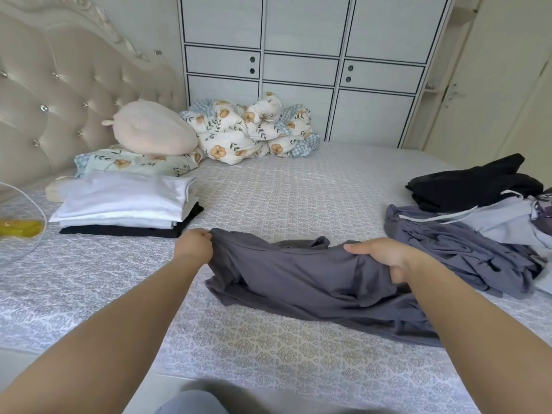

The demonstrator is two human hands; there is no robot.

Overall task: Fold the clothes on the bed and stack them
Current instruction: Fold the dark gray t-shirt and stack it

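Note:
A dark grey garment (298, 276) lies crumpled across the middle of the bed (283, 186). My left hand (195, 245) pinches its upper left corner. My right hand (385, 256) grips a bunch of the same cloth further right, thumb on top. To the left sits a folded stack (128, 207) of white pieces on a black one. At the right lies an unfolded heap: a grey garment (454, 249), a pale lilac one (507, 222) and a black one (475, 183).
A floral quilt (251, 130) is bundled at the far side, by white cabinets (301, 61). A pink cushion (152, 128) rests on a floral pillow (134, 162) near the padded headboard (59, 94). A yellow object (19, 227) and a white cable (38, 210) lie at the left edge.

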